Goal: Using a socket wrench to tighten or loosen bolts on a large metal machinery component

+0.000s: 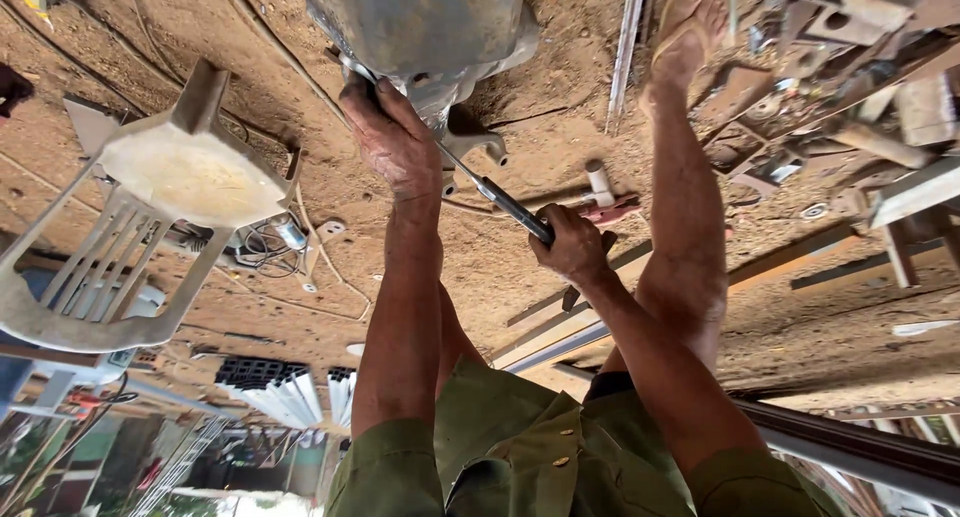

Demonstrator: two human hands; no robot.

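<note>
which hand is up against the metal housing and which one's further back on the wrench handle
The left hand presses at the grey metal housing, over the wrench's head end. The right hand grips the dark wrench handle further back, away from the housing.

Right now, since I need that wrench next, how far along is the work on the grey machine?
Done: hard to tell, since the fastener is hidden under the left hand. In hand: that hand holds the head of the long wrench against the grey metal housing, and the right hand grips its handle. Left: the wrench is engaged, so turning seems unfinished. A red-handled tool lies on the dirt.
</note>
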